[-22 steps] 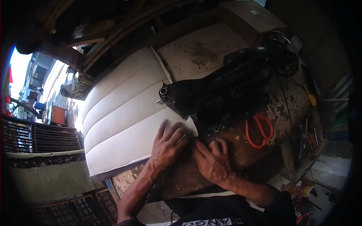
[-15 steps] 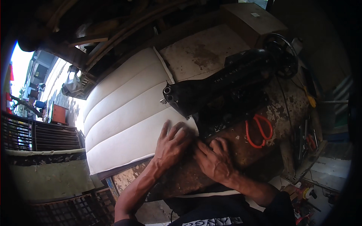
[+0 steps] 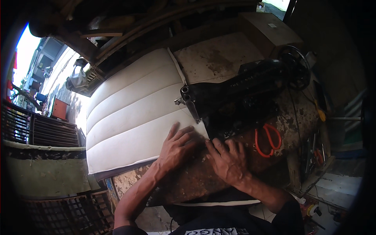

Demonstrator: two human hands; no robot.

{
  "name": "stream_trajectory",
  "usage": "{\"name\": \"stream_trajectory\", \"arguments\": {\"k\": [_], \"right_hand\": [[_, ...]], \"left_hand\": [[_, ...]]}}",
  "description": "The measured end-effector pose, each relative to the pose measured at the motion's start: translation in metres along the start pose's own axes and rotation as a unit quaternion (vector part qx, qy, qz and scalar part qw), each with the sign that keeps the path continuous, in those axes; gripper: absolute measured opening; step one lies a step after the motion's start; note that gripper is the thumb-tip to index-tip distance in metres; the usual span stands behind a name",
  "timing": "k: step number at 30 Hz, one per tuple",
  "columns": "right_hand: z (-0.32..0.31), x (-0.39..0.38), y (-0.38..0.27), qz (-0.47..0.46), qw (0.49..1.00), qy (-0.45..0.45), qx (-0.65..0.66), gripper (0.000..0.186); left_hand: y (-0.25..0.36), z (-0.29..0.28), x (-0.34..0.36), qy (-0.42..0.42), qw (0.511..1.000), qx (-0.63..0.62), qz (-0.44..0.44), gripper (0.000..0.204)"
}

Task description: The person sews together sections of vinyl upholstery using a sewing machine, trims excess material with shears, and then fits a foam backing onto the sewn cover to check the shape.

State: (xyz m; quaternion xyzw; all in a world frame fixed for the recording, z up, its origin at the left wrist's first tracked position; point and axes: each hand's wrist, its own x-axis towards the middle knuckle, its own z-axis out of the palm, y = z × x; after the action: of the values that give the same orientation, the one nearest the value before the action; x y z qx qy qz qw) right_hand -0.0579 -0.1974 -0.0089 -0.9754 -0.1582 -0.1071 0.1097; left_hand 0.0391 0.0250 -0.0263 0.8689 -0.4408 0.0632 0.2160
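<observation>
A white padded panel (image 3: pixel 129 113) with stitched channels lies across the table, its right edge under the needle end of a black sewing machine (image 3: pixel 235 86). My left hand (image 3: pixel 178 147) rests on the panel's near right part, fingers apart and bent, thumb hidden. Beside it, my right hand (image 3: pixel 231 160) has its fingertips at the panel's near right corner, just in front of the machine. The fingers there are bent and seem to grip the edge; the thumb is hidden. Red-handled scissors (image 3: pixel 256 143) lie to the right of my right hand, blades not visible.
The worn brown table (image 3: pixel 192 184) has peeling patches. The machine's handwheel (image 3: pixel 293 66) stands at the far right, before a brown box (image 3: pixel 270 31). Tools hang beyond the table's right side. A slatted rack (image 3: pixel 55 135) stands at the left.
The head view has shifted slightly. My right hand has moved a little to the right, its fingers less curled. My left hand stays on the panel, and more of the machine's needle end shows.
</observation>
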Motion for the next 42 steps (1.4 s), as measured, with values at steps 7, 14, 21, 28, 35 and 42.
{"name": "stream_trajectory", "arguments": {"k": [7,14,21,28,35,42], "right_hand": [[0.003,0.004,-0.001,-0.017,1.0,0.004,0.0,0.055],[0.0,0.016,0.002,-0.025,1.0,-0.017,-0.004,0.045],[0.0,0.029,0.001,-0.036,0.999,-0.016,0.0,0.04],[0.005,0.033,0.016,-0.007,1.0,-0.001,0.029,0.042],[0.007,0.044,0.016,-0.004,0.999,0.007,0.038,0.047],[0.006,0.052,0.021,0.043,0.994,-0.002,0.102,0.048]], "left_hand": [[-0.004,-0.003,-0.008,0.006,1.0,-0.007,-0.017,0.041],[-0.017,-0.005,-0.003,-0.01,1.0,0.001,0.003,0.036],[-0.026,-0.006,-0.006,-0.01,0.999,0.029,0.011,0.032],[-0.026,-0.008,0.011,-0.012,1.0,-0.006,0.022,0.031],[-0.036,-0.008,0.013,0.018,0.999,-0.027,0.012,0.027],[-0.044,-0.012,0.02,0.014,0.999,-0.037,0.018,0.028]]}}
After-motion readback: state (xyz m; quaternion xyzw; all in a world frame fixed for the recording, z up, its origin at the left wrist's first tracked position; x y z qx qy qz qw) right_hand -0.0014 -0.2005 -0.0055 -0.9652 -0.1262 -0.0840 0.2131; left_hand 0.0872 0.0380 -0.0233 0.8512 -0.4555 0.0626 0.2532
